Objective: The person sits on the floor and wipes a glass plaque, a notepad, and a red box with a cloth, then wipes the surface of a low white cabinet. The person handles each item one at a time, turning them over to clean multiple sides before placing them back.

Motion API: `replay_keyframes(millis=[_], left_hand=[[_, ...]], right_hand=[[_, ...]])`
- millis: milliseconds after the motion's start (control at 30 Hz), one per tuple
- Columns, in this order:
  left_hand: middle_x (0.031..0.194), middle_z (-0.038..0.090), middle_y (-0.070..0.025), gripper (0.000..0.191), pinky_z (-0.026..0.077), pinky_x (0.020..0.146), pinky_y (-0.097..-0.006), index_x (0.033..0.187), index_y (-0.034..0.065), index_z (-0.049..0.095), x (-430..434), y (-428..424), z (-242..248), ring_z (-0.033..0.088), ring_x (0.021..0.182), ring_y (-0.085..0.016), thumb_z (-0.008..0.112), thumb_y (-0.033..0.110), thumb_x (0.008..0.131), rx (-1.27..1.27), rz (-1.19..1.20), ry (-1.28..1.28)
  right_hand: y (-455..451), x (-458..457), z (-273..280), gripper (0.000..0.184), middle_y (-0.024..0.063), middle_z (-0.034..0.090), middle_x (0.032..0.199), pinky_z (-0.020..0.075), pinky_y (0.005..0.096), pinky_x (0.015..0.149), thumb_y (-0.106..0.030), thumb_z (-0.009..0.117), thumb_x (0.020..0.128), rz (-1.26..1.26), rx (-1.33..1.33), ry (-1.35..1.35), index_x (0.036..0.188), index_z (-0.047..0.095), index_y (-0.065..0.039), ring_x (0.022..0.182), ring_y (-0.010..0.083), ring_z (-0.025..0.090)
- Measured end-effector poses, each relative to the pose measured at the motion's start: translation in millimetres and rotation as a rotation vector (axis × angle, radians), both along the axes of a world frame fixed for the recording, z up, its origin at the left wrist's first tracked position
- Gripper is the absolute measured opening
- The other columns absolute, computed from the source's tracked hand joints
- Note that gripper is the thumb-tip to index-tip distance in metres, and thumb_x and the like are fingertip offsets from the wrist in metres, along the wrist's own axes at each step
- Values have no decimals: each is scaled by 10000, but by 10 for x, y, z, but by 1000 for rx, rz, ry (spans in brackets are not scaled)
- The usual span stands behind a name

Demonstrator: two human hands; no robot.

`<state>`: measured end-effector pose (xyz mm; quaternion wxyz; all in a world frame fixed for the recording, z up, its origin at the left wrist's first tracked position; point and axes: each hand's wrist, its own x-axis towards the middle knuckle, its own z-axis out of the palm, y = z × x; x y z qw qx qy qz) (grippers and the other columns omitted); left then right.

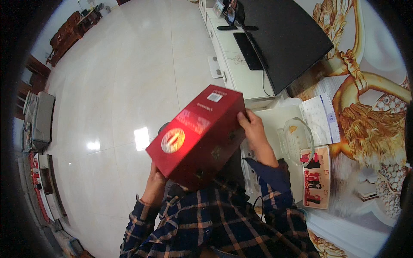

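Observation:
Held between both hands in front of my chest is a large red box [196, 129], tilted, with a shiny round emblem, a printed code and writing on its upper side. My left hand [156, 183] grips its lower left end; the fingers are partly hidden behind the box. At the upper right end, my right hand [253, 129] holds the side, thumb on the near face and fingers around the edge. The box's underside cannot be seen.
On my right stands a white cabinet [232, 69] bearing a television [290, 38]. Nearby are a glass ornament [298, 142], a desk calendar [319, 119] and a photo panel [317, 177]. A white scale [214, 66] lies on the tiled floor [129, 80]. A wooden bench [69, 37] stands far off.

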<state>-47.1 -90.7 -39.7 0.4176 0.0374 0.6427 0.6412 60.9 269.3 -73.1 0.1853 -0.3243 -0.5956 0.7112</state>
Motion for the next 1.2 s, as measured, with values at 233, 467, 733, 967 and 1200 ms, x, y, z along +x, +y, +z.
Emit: replay_keyframes(millis=[233,467,733,967,1200], left_hand=[[1662,408,-184,1498,363,1253,-568,1707,151,229,-361,487,133,382,1550,-373,929,810,558,100,18,224],[1696,356,-176,1499,423,1230,-569,1730,78,111,-1103,896,332,425,1537,-346,1052,437,620,224,-141,538],[1762,239,-176,1636,494,1176,-591,1746,178,-10,-1864,1675,-607,331,1592,-385,1097,195,542,206,-314,388],[1725,273,-245,1659,461,1211,-594,1722,241,-154,-1754,2053,-1663,406,1544,-406,1062,78,605,196,-450,224],[1748,270,-161,1669,404,1260,-550,1711,240,-206,-1810,2069,-2013,352,1583,-342,1009,-59,606,156,-481,108]], right_hand=[[374,-324,316,408,89,759,1108,536,335,884,-348,720,1064,-29,118,104,1215,726,31,975,154,643],[994,-392,769,747,60,748,1150,474,374,989,-699,703,967,116,88,-126,1236,751,-4,1069,185,642],[1662,-706,273,458,115,698,1363,451,398,1125,-299,659,1070,136,-118,20,1407,648,10,1266,225,621],[1925,-483,-702,343,42,720,1259,446,365,1055,-200,665,1010,68,-233,-172,1317,709,-53,1175,182,621],[2010,-612,-839,488,52,713,1232,424,397,1090,-187,696,908,170,-233,-477,1383,680,-76,1146,191,614]])
